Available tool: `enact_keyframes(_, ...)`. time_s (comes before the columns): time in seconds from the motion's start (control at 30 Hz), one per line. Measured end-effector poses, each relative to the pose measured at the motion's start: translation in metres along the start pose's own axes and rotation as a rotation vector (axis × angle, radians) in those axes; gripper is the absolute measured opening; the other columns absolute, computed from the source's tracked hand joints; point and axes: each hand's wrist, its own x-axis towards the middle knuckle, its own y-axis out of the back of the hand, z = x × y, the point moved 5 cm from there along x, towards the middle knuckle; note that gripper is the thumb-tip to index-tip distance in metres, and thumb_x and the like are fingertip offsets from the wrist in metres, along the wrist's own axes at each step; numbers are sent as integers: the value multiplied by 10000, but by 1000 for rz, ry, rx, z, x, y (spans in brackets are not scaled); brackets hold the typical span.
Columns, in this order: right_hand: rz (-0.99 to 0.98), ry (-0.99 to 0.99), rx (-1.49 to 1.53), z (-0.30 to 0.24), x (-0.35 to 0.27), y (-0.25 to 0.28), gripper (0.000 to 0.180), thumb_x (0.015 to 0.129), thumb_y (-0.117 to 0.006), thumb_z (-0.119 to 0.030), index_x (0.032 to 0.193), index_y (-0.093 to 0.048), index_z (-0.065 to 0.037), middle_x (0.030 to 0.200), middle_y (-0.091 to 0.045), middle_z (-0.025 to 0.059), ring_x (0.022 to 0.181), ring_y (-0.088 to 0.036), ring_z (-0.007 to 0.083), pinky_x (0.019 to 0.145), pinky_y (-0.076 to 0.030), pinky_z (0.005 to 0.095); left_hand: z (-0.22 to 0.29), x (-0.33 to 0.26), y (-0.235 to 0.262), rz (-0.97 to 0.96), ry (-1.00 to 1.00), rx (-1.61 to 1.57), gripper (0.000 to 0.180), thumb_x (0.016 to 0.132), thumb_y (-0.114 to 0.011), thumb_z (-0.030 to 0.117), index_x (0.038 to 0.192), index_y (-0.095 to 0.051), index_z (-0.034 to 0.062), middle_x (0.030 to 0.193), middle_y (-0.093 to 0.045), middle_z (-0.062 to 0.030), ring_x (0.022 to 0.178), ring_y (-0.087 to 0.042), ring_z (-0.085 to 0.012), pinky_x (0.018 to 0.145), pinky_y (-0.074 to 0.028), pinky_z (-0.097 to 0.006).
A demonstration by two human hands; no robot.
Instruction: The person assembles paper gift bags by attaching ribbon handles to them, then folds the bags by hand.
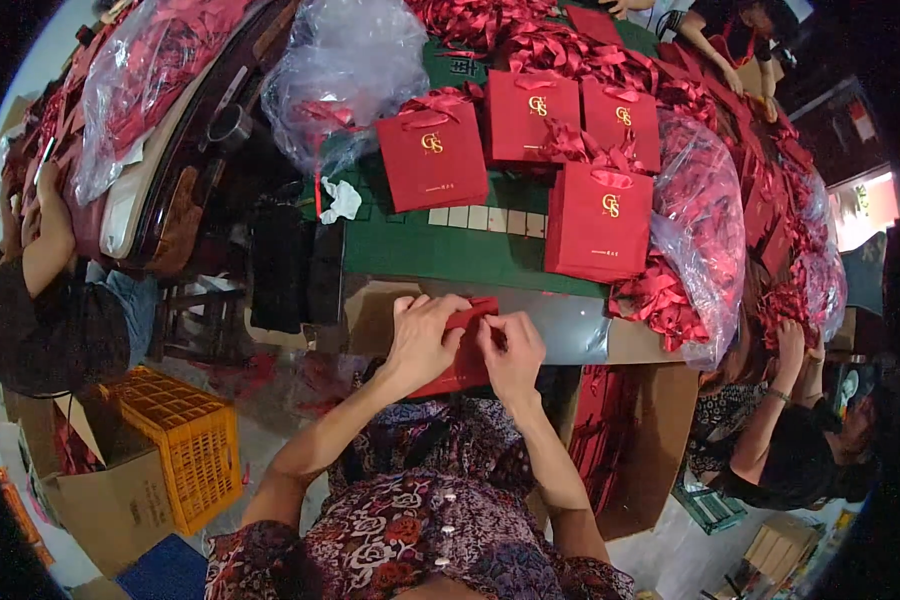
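Note:
A red paper gift bag point(460, 372) is held before my body at the table's near edge. My left hand point(422, 342) grips its upper left side, fingers bent over the top edge. At the upper right, my right hand point(513, 358) pinches the bag's rim with thumb and fingers. The fingertips partly hide what they hold there. Beyond my hands, several finished-looking red gift bags with gold lettering and ribbon handles stand on the green tabletop point(420, 245); the closest is the right-hand bag point(600, 222).
Red ribbons point(530, 45) are heaped at the back. Clear plastic bags point(345, 75) lie left and right. Pale tiles point(485, 218) form a row on the green top. An open carton point(670, 430) with red bags stands below right, a yellow crate point(185, 445) at left. Other people work around.

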Motion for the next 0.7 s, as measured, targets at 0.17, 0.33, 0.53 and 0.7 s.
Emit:
enact_keyframes(0.17,-1,112,6,-5,-1,0,183,771,-743,-21,829,-570,-42,801,-595,99,731,-610,294,627,-499,382,-1,-3,3,38,35,-58,281,776,-675,49,1040,-599,109,900,-680,-74,888,-607,-275,862,-339,-416)
enact_keyframes(0.33,-28,110,65,-2,-4,-1,184,769,-737,-14,843,-570,-37,802,-597,104,726,-615,295,630,-504,378,-10,-3,-2,-19,81,-98,271,783,-670,48,1036,-601,117,890,-685,-66,908,-615,-274,869,-331,-425)
enact_keyframes(0.53,-132,115,109,6,-4,-3,169,765,-733,-13,825,-576,-35,799,-598,107,731,-622,293,635,-507,376,-22,-7,-12,-105,146,-90,290,792,-680,63,1068,-630,136,979,-701,-29,964,-619,-255,924,-331,-440)
enact_keyframes(0.7,-143,108,113,12,-7,-4,161,757,-738,-14,814,-590,-36,791,-598,107,735,-624,287,636,-507,371,-27,-6,-18,-164,174,-125,289,775,-688,62,1051,-646,134,992,-700,-16,967,-618,-248,939,-329,-438)
